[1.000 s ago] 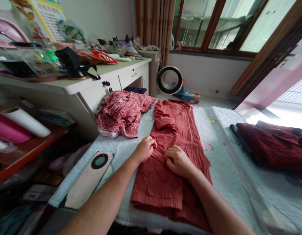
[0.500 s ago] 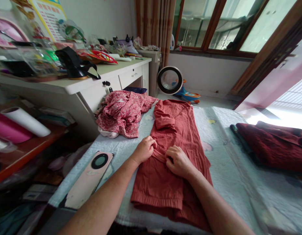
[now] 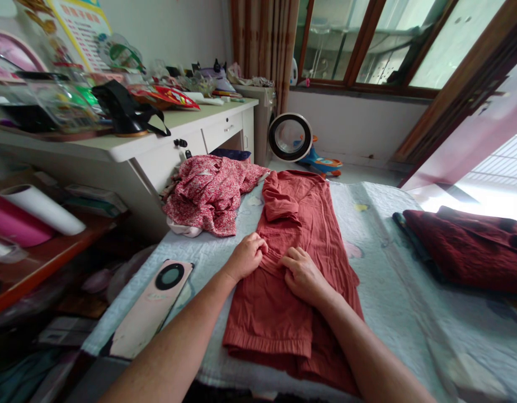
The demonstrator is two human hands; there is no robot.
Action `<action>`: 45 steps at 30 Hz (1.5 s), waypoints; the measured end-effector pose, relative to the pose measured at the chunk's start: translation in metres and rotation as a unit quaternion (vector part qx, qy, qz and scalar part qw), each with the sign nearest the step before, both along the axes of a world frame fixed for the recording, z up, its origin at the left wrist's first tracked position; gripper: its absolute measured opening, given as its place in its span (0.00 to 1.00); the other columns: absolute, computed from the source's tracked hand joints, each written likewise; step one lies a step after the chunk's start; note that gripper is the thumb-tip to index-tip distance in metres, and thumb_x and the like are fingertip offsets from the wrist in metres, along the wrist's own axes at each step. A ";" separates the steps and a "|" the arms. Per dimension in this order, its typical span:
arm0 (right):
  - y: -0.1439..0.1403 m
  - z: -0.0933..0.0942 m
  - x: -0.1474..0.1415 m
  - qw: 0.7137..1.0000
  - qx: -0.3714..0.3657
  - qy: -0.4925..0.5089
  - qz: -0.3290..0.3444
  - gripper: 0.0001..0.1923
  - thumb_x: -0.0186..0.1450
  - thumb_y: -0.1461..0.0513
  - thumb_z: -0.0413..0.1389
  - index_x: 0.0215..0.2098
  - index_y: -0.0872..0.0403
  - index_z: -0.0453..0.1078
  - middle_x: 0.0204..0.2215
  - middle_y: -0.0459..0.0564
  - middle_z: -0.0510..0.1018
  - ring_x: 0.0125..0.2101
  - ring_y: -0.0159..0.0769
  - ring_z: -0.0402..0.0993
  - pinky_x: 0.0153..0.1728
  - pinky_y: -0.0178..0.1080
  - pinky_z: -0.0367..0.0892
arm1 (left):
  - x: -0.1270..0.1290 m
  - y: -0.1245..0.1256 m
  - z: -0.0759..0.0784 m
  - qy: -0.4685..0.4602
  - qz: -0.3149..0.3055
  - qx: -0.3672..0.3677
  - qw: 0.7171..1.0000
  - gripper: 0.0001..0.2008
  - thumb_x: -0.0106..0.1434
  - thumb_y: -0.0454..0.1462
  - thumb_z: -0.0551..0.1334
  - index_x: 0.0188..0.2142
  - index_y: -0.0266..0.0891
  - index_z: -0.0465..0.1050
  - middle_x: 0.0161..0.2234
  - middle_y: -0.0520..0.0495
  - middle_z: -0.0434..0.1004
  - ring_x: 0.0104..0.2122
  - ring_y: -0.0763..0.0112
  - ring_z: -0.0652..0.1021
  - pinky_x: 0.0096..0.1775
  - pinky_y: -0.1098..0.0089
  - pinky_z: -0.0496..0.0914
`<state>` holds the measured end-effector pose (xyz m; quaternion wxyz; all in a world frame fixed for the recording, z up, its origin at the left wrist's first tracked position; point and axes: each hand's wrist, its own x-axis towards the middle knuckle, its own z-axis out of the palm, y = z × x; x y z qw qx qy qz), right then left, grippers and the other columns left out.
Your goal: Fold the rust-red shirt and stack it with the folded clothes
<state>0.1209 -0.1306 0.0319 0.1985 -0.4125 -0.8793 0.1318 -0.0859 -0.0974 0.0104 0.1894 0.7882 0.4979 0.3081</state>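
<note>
Bed: a pale blue quilted cover fills the middle of the view, and everything in play lies on it.
Desk: the white desk stands along the left side of the bed, its top crowded with clutter.
Rust-red garment: here it is, centre stage. The rust-red garment stretches lengthwise down the middle of the bed, hem towards the person, far end bunched near the bed's far edge.
Dark red pile: folded dark red cloth sits at the right side of the bed, well apart from the hands.
Floral garment: a crumpled red-and-white floral garment lies on the far left corner of the bed, just beside the rust-red one.
Phone: a pink phone rests face down on the cover, near the left forearm, round camera ring up.
Left hand: the left hand sits on the garment's left edge, fingers curled into a loose fist and seemingly pinching the cloth; the fingertips are tucked under, so the grip itself is hard to confirm.
Right hand: the right hand presses on the middle of the garment, just beside the left, fingers bent with the tips gathering a fold of fabric.
</note>
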 end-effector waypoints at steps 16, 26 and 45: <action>-0.003 0.004 -0.001 0.996 -0.032 0.033 0.077 0.23 0.58 0.74 0.49 0.46 0.50 0.74 0.49 0.47 0.78 0.44 0.39 0.66 0.48 0.45 0.61 | -0.001 0.002 -0.002 -0.011 -0.001 -0.008 1.000 0.14 0.53 0.22 0.52 0.28 0.39 0.71 0.33 0.49 0.69 0.37 0.69 0.73 0.45 0.68 0.69; -0.001 0.007 -0.003 0.994 -0.025 0.068 0.083 0.18 0.59 0.73 0.50 0.39 0.53 0.76 0.40 0.49 0.80 0.40 0.37 0.70 0.46 0.41 0.61 | -0.001 0.001 -0.001 -0.004 0.001 -0.004 1.000 0.14 0.53 0.22 0.52 0.28 0.40 0.71 0.33 0.49 0.69 0.37 0.69 0.73 0.45 0.68 0.69; 0.001 0.004 0.003 0.997 -0.003 0.057 0.045 0.10 0.55 0.73 0.51 0.25 0.54 0.70 0.27 0.47 0.72 0.32 0.35 0.63 0.38 0.38 0.58 | -0.001 0.001 -0.003 -0.012 -0.005 0.001 1.000 0.13 0.54 0.22 0.52 0.28 0.39 0.70 0.33 0.49 0.69 0.37 0.69 0.72 0.45 0.67 0.68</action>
